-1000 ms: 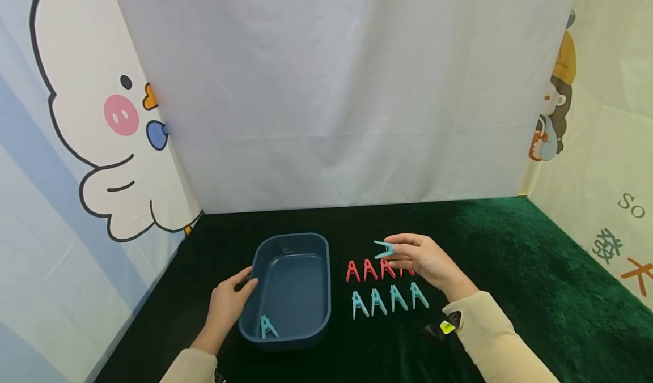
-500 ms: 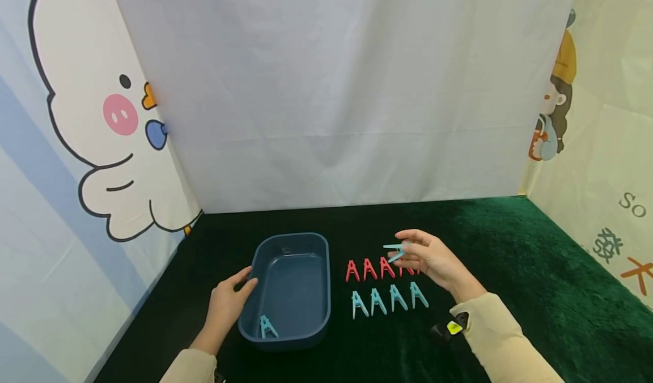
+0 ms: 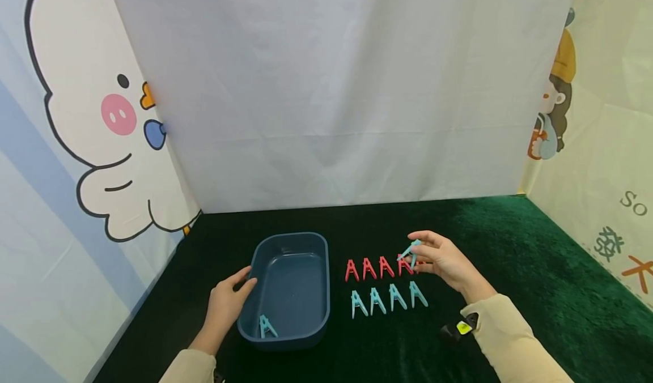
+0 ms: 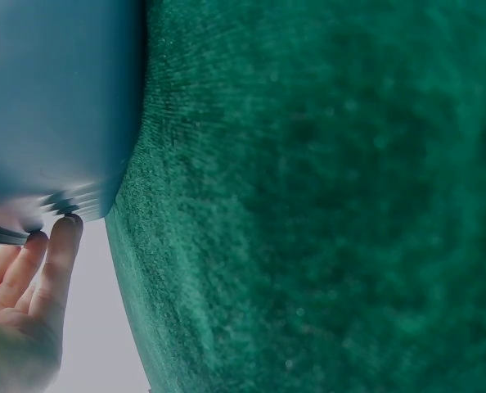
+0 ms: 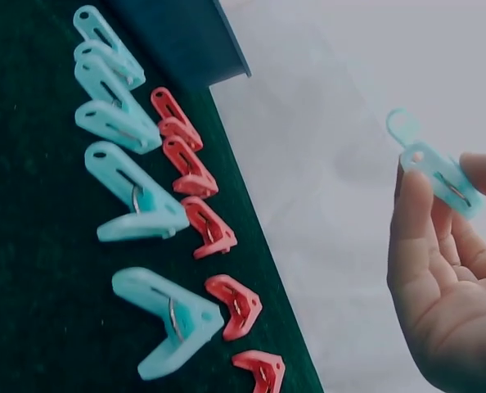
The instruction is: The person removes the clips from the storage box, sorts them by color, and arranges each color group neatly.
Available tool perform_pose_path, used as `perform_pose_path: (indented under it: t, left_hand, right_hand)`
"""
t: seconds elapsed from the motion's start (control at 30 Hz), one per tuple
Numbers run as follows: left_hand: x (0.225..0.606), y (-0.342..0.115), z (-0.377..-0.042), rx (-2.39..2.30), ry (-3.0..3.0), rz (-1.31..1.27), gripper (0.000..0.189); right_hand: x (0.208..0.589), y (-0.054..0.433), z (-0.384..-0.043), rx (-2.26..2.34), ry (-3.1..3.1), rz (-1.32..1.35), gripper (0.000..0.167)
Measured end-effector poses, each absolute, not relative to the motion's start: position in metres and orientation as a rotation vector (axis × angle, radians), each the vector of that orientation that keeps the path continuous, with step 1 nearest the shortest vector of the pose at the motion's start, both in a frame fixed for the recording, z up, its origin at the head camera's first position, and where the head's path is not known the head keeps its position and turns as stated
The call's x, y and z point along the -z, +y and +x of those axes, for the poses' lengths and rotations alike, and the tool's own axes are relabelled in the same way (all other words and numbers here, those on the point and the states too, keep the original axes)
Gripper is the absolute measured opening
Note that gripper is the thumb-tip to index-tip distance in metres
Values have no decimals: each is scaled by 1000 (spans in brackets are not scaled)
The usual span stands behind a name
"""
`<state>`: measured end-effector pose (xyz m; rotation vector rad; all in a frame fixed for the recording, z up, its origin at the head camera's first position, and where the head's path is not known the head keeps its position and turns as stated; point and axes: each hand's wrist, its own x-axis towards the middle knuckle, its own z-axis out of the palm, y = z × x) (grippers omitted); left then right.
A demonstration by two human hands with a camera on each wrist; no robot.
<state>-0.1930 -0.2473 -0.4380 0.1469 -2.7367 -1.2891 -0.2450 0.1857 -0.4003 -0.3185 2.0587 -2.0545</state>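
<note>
My left hand (image 3: 228, 303) holds the left rim of a deep blue plastic tub (image 3: 292, 292); in the left wrist view, its fingers (image 4: 59, 262) touch the outer wall beneath the rim. One light blue clothespin (image 3: 266, 326) lies in the tub's near left corner. Raised above the table, my right hand (image 3: 451, 265) pinches another light blue clothespin (image 5: 443, 182) between thumb and fingers. Under and beside that hand runs a row of red clothespins (image 3: 385, 267), its right end partly hidden by the hand. A row of light blue clothespins (image 3: 377, 302) lies closer to me.
Dark green plush cloth (image 3: 510, 247) covers the table. A pale curtain (image 3: 347, 99) closes off the back, with printed cloth walls on both sides. The tub stands left of the clothespin rows.
My right hand has moved rightward along the red row, and the clothespin it holds has turned so its legs point more downward. The left hand and tub stay put.
</note>
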Motion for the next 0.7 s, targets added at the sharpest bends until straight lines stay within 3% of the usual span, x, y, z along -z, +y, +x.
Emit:
perform_pose_path:
  t: [0.7]
  left_hand:
    - [441, -248, -195, 1289, -2723, 134, 49]
  right_hand:
    - [420, 213, -249, 1785, 2315, -256, 51]
